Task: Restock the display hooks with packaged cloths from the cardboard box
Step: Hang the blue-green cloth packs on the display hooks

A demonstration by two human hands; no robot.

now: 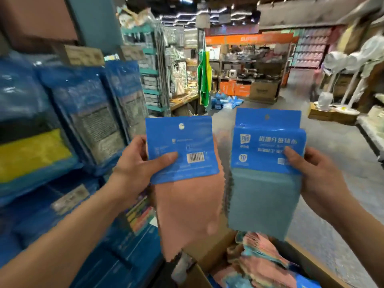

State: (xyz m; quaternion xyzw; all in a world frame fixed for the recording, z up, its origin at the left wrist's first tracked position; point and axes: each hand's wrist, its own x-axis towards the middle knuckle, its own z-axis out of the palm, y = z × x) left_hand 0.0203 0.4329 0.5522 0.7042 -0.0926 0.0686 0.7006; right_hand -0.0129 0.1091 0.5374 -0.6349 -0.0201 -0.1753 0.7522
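My left hand (137,169) grips a pack of pink cloths (187,204) by its blue header card, barcode side toward me, with the hang hole at the top. A pack of teal cloths (261,194) is held in my right hand (311,177), printed side toward me, thumb on the blue header. Both packs are upright in front of me, side by side and apart. Below them the open cardboard box (209,248) holds several more pink and teal packs (261,258). On the left, blue packaged cloths (87,113) hang from the display hooks.
Price tags (84,56) sit above the hanging rows on the left. More blue packs fill the lower display (116,254). A shop aisle with grey floor (311,204) runs ahead, with shelving, stacked boxes and standing fans (353,65) on the right.
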